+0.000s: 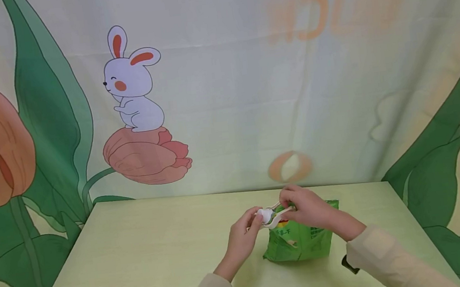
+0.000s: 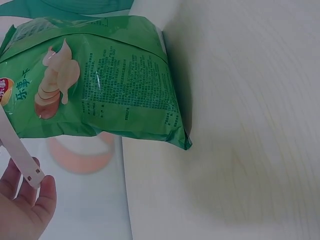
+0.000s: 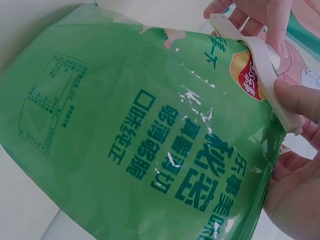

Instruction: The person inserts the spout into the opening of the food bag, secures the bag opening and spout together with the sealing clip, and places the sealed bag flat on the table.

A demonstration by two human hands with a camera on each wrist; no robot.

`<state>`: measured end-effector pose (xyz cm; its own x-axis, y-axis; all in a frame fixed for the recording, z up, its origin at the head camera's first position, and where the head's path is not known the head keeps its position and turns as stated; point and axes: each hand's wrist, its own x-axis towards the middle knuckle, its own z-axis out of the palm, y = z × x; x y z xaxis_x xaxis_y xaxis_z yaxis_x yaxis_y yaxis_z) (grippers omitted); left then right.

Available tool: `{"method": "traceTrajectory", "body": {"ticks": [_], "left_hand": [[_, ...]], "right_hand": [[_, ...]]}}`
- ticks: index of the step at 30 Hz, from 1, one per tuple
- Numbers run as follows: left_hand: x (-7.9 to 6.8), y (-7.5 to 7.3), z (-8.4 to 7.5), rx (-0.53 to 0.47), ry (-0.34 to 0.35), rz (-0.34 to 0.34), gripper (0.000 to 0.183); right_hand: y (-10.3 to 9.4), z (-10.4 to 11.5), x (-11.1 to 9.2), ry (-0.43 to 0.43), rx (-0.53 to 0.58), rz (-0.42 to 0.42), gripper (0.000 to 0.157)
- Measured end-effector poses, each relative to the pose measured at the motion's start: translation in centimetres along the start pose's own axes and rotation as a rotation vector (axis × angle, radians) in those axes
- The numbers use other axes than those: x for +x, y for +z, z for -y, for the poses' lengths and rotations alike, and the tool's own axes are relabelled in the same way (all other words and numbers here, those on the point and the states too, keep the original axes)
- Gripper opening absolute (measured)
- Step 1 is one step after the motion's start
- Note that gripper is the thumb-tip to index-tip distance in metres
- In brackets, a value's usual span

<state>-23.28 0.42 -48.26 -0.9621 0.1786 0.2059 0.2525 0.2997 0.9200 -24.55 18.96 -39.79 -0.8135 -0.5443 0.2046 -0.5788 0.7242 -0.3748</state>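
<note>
A green potato chip bag (image 1: pixel 300 242) stands on the table under both hands. Across its upper edge sits a white bag clip (image 3: pixel 265 70) with a round white cap (image 1: pixel 265 214). My left hand (image 1: pixel 243 233) grips the capped end of the clip; in the left wrist view its fingers (image 2: pixel 47 192) hold the clip's tip. At the other end, my right hand (image 1: pixel 308 205) has its thumb (image 3: pixel 300 100) on the near arm of the clip, with its fingers curled behind. The two arms stand apart around the bag's edge, and part of the far arm is hidden by the bag.
The pale wooden table (image 1: pixel 149 258) extends around the bag. Behind it hangs a printed curtain (image 1: pixel 223 91) with a rabbit and tulips, close to the table's back edge.
</note>
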Motion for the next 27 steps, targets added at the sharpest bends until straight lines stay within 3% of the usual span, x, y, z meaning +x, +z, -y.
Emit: {"method": "traceTrajectory", "body": {"ticks": [10,17,27], "left_hand": [[-0.09,-0.14,-0.42,0.005,0.025,-0.002,0.031],[-0.03,0.02,0.22,0.049,0.049,-0.006,0.033],[0.26,-0.31,0.12,0.052,0.067,0.061,0.036]], "right_hand": [[-0.38,0.06,0.09,0.014,-0.01,0.019,0.029],[-0.28,0.0,0.12,0.031,0.006,0.016,0.028],[-0.49,0.03,0.1,0.059,0.03,0.023,0.027]]}}
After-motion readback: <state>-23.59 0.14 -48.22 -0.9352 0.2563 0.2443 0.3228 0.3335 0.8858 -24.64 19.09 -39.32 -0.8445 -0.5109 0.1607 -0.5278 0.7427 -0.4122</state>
